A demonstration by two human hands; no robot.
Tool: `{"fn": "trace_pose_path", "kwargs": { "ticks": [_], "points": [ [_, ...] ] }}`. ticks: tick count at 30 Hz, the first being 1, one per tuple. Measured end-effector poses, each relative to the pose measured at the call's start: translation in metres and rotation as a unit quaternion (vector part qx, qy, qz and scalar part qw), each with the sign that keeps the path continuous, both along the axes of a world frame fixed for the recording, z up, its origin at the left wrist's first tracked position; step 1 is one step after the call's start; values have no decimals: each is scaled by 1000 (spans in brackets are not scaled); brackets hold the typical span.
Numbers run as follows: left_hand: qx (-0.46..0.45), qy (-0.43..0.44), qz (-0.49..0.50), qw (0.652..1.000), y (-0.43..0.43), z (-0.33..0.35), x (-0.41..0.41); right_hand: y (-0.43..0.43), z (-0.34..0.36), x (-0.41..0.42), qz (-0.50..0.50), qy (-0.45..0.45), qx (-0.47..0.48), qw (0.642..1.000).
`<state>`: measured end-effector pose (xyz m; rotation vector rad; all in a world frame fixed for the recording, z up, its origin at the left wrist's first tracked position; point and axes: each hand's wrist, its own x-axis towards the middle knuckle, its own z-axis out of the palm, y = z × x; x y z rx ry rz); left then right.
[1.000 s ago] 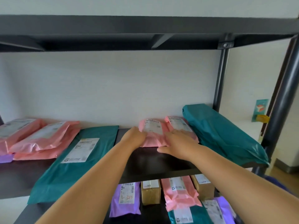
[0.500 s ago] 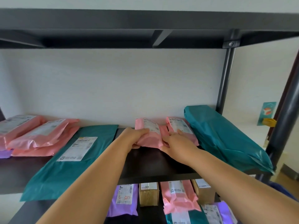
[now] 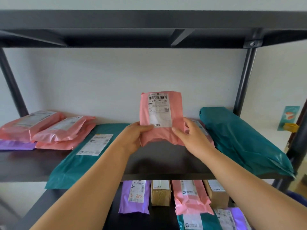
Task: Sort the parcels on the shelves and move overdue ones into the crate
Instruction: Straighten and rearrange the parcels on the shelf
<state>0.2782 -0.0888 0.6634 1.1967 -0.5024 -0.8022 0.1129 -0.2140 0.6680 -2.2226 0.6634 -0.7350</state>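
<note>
Lifted since a second ago, the pink parcel [image 3: 160,117] no longer lies flat near the back edge of the shelf [image 3: 166,163]. It now stands upright in the air above the shelf's middle, with its label facing the camera.

The left hand [image 3: 132,138] grips its lower left edge, thumb on the front just below the label. The right hand [image 3: 194,138] holds the lower right edge, thumb in front and fingers curled behind.

A second pink parcel [image 3: 200,126] lies on the shelf behind the right hand, mostly hidden. A bulky teal parcel [image 3: 240,143] lies toward the right edge and a flat teal parcel [image 3: 86,156] overhangs the front edge left of the middle. Stacked pink parcels [image 3: 58,131] lie toward the left edge.
</note>
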Motion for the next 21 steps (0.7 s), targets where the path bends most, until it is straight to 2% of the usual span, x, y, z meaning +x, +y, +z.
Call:
{"fn": "trace_pose_path", "kwargs": {
  "ticks": [2, 4, 12, 21],
  "points": [
    [-10, -7, -13, 1000, 4, -4, -1, -1, -2, 4, 12, -42, 96, 994],
    [-14, -15, -21, 1000, 7, -9, -2, 1, -2, 5, 27, -70, 141, 987],
    [-28, -65, -15, 997, 20, -8, -10, 12, -3, 7, 15, -95, 101, 990],
    [-32, -65, -13, 997, 26, -2, -14, 17, -2, 6, 11, -107, 103, 989]
  ]
}}
